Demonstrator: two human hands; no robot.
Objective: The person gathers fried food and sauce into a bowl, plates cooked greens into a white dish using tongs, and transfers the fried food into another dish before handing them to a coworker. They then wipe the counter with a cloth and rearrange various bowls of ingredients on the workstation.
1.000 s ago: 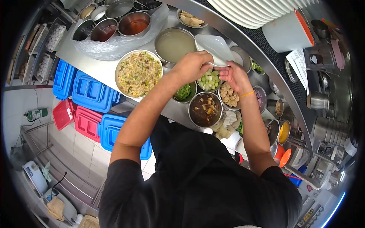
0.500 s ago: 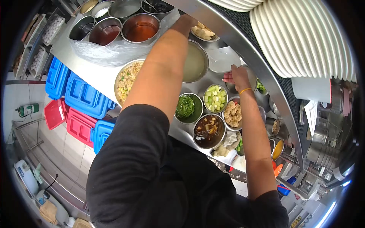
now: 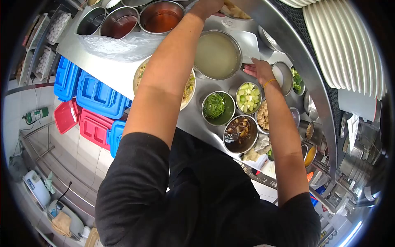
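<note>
My right hand pinches the near corner of a white dish, thumb on top. The dish is tilted between the large pot of cloudy liquid and the shelf edge. At the top of the view, my left hand is beside a bowl of pale slices; its fingers are mostly hidden. Close to my right hand stand a bowl of diced green vegetable and a bowl with a whitish inside. A bowl of chopped green strips sits nearer my body.
A steel shelf edge curves over the counter, bearing stacked white plates. Pots of red sauce stand at upper left by crumpled plastic. A brown sauce bowl is near the front edge. Blue-lidded bins stand left.
My right hand has moved the white dish left, closer to the pot of cloudy liquid and the bowl of pale slices. My left hand has pulled back slightly from that bowl. The view has shifted.
</note>
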